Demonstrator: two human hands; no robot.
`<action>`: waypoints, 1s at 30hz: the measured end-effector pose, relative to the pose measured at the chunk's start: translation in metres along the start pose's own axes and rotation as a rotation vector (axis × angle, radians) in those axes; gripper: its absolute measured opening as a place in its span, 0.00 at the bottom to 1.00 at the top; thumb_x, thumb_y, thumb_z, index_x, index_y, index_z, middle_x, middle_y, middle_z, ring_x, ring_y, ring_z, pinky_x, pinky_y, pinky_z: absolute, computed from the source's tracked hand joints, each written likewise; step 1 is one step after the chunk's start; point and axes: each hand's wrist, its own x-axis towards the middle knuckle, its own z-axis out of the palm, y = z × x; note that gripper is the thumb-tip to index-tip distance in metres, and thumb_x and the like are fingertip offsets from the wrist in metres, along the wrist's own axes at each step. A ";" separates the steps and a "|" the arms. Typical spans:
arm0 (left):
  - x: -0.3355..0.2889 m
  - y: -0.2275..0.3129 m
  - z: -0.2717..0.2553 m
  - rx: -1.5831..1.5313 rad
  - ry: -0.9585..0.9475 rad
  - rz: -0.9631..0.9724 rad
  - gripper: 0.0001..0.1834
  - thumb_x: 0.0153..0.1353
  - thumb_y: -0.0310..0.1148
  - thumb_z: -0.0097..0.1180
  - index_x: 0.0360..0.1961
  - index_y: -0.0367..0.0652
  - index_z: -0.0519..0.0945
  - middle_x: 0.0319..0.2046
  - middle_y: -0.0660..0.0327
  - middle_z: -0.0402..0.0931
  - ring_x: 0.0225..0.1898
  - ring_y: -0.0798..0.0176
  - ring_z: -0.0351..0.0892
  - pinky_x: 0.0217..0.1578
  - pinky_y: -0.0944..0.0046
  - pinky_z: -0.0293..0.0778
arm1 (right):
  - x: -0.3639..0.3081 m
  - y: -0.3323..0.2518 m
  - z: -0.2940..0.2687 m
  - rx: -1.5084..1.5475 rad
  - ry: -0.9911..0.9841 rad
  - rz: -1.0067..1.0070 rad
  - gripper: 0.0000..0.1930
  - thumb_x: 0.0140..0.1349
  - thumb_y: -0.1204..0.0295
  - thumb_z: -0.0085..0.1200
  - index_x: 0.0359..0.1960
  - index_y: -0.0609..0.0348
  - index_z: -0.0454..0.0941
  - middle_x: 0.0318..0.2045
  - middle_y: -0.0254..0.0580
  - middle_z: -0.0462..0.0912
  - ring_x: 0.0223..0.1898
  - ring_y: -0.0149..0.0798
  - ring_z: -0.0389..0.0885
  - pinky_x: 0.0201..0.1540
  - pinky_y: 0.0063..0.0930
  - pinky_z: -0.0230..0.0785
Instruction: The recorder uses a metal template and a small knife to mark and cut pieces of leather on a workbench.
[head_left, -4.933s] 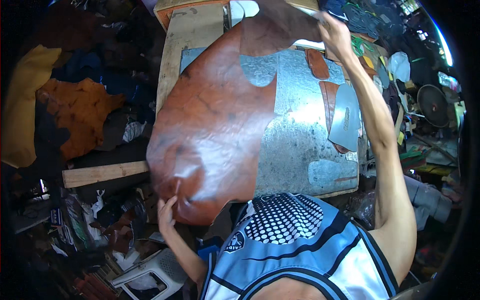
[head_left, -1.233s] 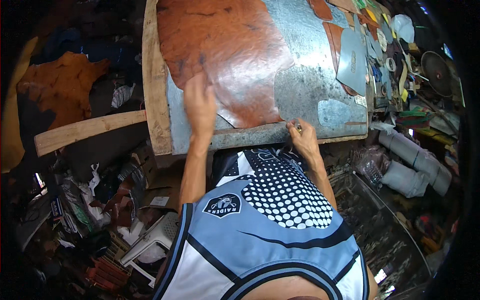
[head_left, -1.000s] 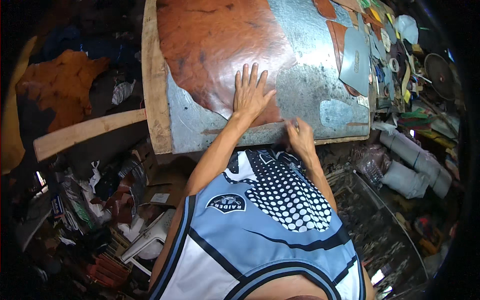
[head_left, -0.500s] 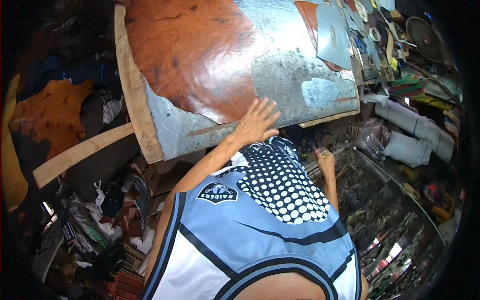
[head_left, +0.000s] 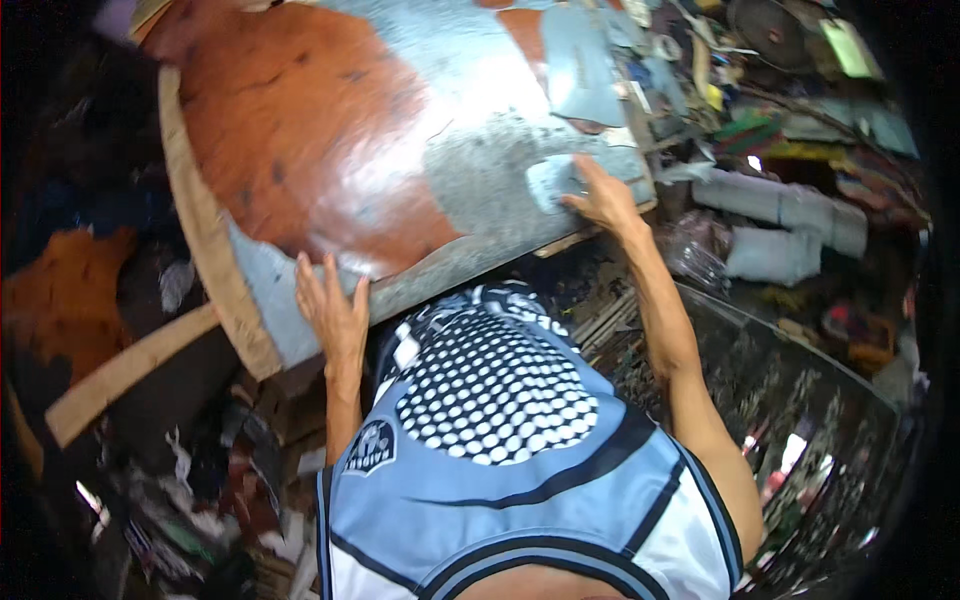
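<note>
Two bare hands at the near side of a metal-topped table, a big brown leather piece spread across its left half!
Left hand (head_left: 335,305), fingers fanned, sits right at the lower edge of the brown leather piece (head_left: 290,130); right hand (head_left: 598,195) is over by a pale rounded patch (head_left: 548,183), thumb and forefinger parted, though blur means I can't tell whether anything is in it. Beneath, the grey metal sheet (head_left: 480,170) shines, speckled dark, with a wooden strip (head_left: 205,200) bordering its left. Grey flat shape (head_left: 582,75) lies farther up. Around it, a packed room: wooden plank (head_left: 130,375) and orange-brown hide (head_left: 70,290) at left, pale wrapped rolls (head_left: 780,205) at right.
</note>
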 end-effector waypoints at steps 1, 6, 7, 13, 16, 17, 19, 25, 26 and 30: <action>-0.002 0.003 -0.002 -0.022 0.015 -0.007 0.34 0.57 0.40 0.63 0.63 0.37 0.68 0.69 0.38 0.51 0.69 0.36 0.51 0.66 0.41 0.50 | 0.004 0.000 -0.004 -0.019 -0.030 -0.007 0.42 0.52 0.49 0.66 0.66 0.54 0.64 0.65 0.51 0.66 0.60 0.51 0.73 0.61 0.38 0.69; -0.001 0.018 0.007 -0.106 0.109 0.102 0.32 0.58 0.38 0.61 0.62 0.37 0.68 0.69 0.38 0.51 0.68 0.34 0.54 0.65 0.41 0.53 | 0.001 0.028 0.021 0.001 -0.032 -0.095 0.46 0.53 0.46 0.63 0.70 0.52 0.57 0.70 0.50 0.57 0.59 0.56 0.73 0.59 0.45 0.69; 0.000 0.023 0.010 -0.126 0.093 0.137 0.32 0.58 0.38 0.61 0.62 0.38 0.68 0.68 0.37 0.52 0.68 0.34 0.54 0.65 0.40 0.53 | 0.000 0.017 0.010 -0.001 -0.098 -0.043 0.46 0.52 0.46 0.63 0.69 0.52 0.58 0.70 0.49 0.58 0.58 0.56 0.74 0.59 0.44 0.69; 0.046 0.093 0.047 -0.213 -0.178 0.505 0.35 0.56 0.43 0.64 0.62 0.39 0.68 0.67 0.40 0.57 0.68 0.33 0.53 0.65 0.36 0.51 | -0.003 0.006 -0.017 0.055 -0.075 -0.066 0.44 0.51 0.47 0.64 0.65 0.56 0.62 0.62 0.51 0.68 0.49 0.59 0.79 0.50 0.49 0.73; 0.066 0.156 0.081 -0.133 -0.355 0.701 0.40 0.55 0.53 0.61 0.63 0.40 0.67 0.67 0.42 0.57 0.70 0.36 0.49 0.67 0.37 0.46 | -0.011 0.008 -0.007 0.039 0.006 -0.048 0.42 0.52 0.49 0.64 0.65 0.57 0.63 0.61 0.50 0.69 0.45 0.59 0.80 0.46 0.50 0.74; 0.070 0.172 0.094 -0.122 -0.372 0.748 0.41 0.56 0.57 0.59 0.64 0.39 0.67 0.67 0.41 0.56 0.70 0.37 0.49 0.67 0.36 0.45 | -0.015 0.009 -0.006 0.102 0.013 -0.046 0.39 0.54 0.50 0.62 0.63 0.59 0.64 0.60 0.51 0.69 0.42 0.61 0.81 0.43 0.51 0.75; 0.071 0.203 0.117 -0.106 -0.430 0.788 0.45 0.56 0.63 0.55 0.64 0.39 0.66 0.69 0.42 0.54 0.71 0.37 0.47 0.67 0.36 0.42 | -0.038 0.024 0.007 0.157 0.097 -0.033 0.33 0.57 0.56 0.60 0.60 0.60 0.65 0.58 0.53 0.70 0.43 0.61 0.79 0.44 0.51 0.74; 0.072 0.259 0.144 -0.173 -0.603 0.925 0.35 0.60 0.54 0.54 0.65 0.48 0.68 0.70 0.50 0.53 0.71 0.41 0.47 0.67 0.36 0.42 | -0.106 0.054 -0.011 0.422 0.318 0.543 0.23 0.57 0.64 0.62 0.53 0.56 0.72 0.49 0.49 0.74 0.42 0.57 0.80 0.40 0.46 0.74; 0.073 0.268 0.147 -0.178 -0.617 0.941 0.33 0.61 0.52 0.54 0.65 0.49 0.68 0.70 0.52 0.54 0.71 0.42 0.48 0.68 0.37 0.43 | -0.117 0.074 0.012 0.473 0.388 0.532 0.20 0.57 0.65 0.63 0.50 0.58 0.75 0.43 0.47 0.77 0.36 0.51 0.80 0.35 0.40 0.74; 0.080 0.290 0.154 -0.188 -0.664 0.981 0.32 0.62 0.50 0.55 0.64 0.49 0.68 0.70 0.50 0.53 0.71 0.41 0.48 0.67 0.37 0.45 | -0.137 0.118 0.028 1.500 0.101 0.887 0.13 0.58 0.68 0.63 0.41 0.64 0.80 0.27 0.38 0.80 0.18 0.30 0.75 0.21 0.24 0.68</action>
